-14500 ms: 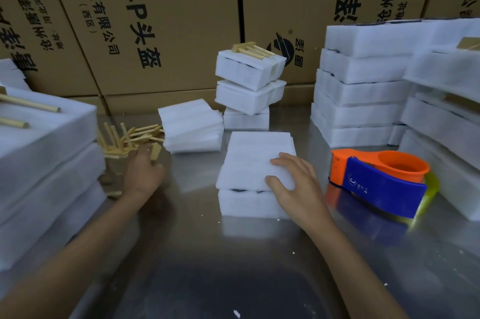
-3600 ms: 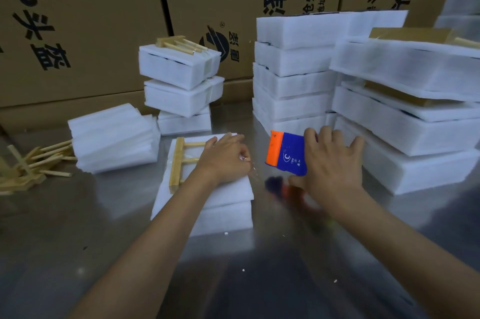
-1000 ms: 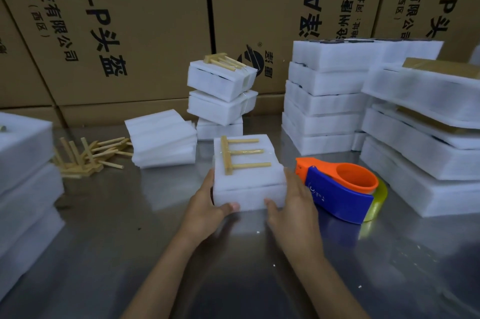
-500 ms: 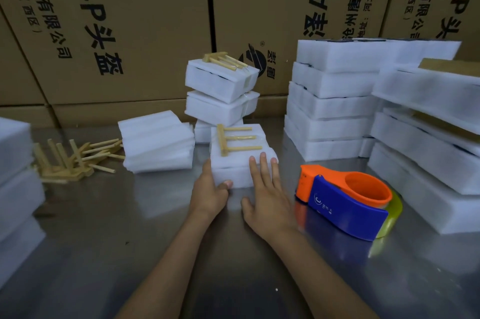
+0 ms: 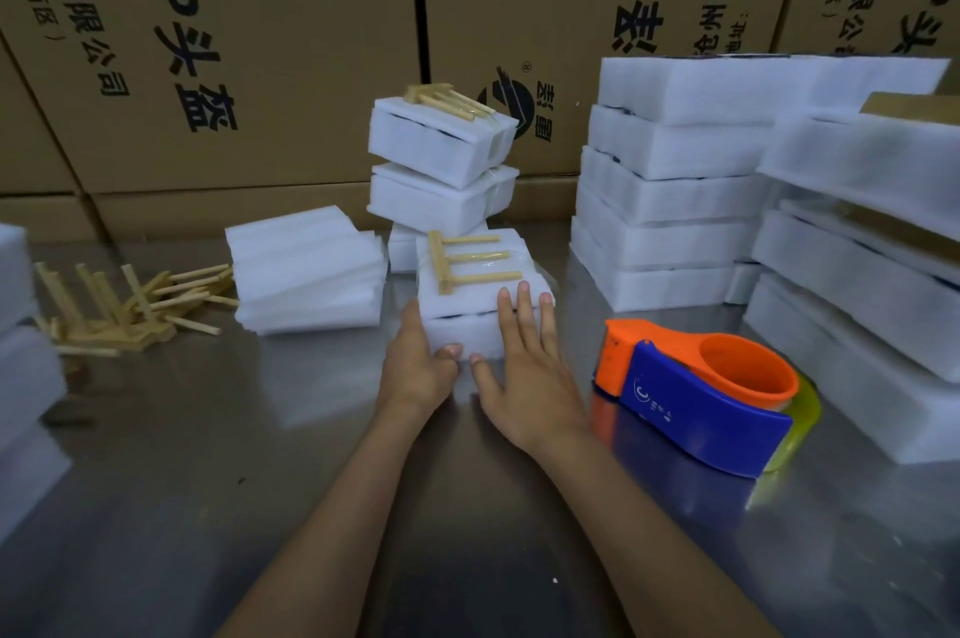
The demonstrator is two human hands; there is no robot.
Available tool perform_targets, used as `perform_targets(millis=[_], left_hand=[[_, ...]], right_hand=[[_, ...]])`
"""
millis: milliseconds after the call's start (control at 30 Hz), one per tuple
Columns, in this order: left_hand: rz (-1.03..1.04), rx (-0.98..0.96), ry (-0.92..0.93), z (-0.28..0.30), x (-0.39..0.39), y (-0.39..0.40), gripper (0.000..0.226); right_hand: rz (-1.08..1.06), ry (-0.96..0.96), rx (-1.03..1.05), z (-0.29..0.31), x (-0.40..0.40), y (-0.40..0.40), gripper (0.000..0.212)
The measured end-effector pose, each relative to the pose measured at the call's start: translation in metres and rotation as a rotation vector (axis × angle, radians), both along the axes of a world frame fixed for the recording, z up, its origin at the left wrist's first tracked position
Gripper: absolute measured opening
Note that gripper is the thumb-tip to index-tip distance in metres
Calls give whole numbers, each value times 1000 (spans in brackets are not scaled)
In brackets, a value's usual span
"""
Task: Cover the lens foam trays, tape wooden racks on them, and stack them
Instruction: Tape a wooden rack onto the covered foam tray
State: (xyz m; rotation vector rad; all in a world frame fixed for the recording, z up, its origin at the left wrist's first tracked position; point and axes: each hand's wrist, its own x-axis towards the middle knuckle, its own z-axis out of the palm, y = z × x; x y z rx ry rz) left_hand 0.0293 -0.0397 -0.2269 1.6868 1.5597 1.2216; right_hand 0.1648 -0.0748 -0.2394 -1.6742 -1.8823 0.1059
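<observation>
A covered white foam tray (image 5: 480, 297) lies on the steel table (image 5: 260, 429) with a wooden rack (image 5: 467, 261) taped flat on its lid. My left hand (image 5: 418, 362) holds its near left corner, thumb on the front face. My right hand (image 5: 530, 362) rests against its near right side, fingers spread up over the top edge. Just behind stands a leaning stack of finished trays (image 5: 441, 170), the top one bearing its own wooden rack (image 5: 447, 99).
An orange and blue tape dispenser (image 5: 696, 393) lies right of my hands. A pile of foam lids (image 5: 306, 274) and loose wooden racks (image 5: 130, 310) sit at the left. Foam tray stacks (image 5: 670, 190) stand at right, more (image 5: 21, 325) at far left. Cardboard boxes (image 5: 260, 40) wall the back.
Both hands have pushed the taped tray away from me toward the finished stack. The tape dispenser stayed where it lies.
</observation>
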Motion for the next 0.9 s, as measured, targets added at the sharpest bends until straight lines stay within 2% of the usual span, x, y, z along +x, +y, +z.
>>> perform_targets(millis=[167, 300, 367, 500, 600, 667, 700, 767, 833, 900], left_hand=[[-18, 55, -4, 0, -1, -5, 65], [-54, 130, 42, 1, -2, -14, 84], [-83, 195, 87, 2, -3, -17, 83], [-50, 201, 135, 5, -4, -26, 80], [22, 346, 171, 16, -1, -29, 71], [74, 367, 201, 32, 4, -16, 63], [101, 318, 195, 42, 8, -4, 63], [133, 96, 154, 59, 13, 24, 75], [78, -142, 164, 67, 16, 50, 88], [-23, -248, 161, 63, 18, 66, 88]], right_hand=[[18, 33, 2, 2, 1, -9, 77], [-11, -8, 32, 3, 2, -21, 75], [-29, -11, 28, 4, 2, -27, 76], [-60, 150, -26, 4, 4, -41, 77], [-62, 317, -22, 2, 4, -49, 73], [-81, 466, -40, 4, 4, -50, 69], [-90, 522, -61, 5, 5, -50, 68], [-89, 620, -90, 10, 6, -50, 64], [-70, 724, -68, 19, 5, -45, 61], [-38, 768, -1, 37, 1, -32, 57]])
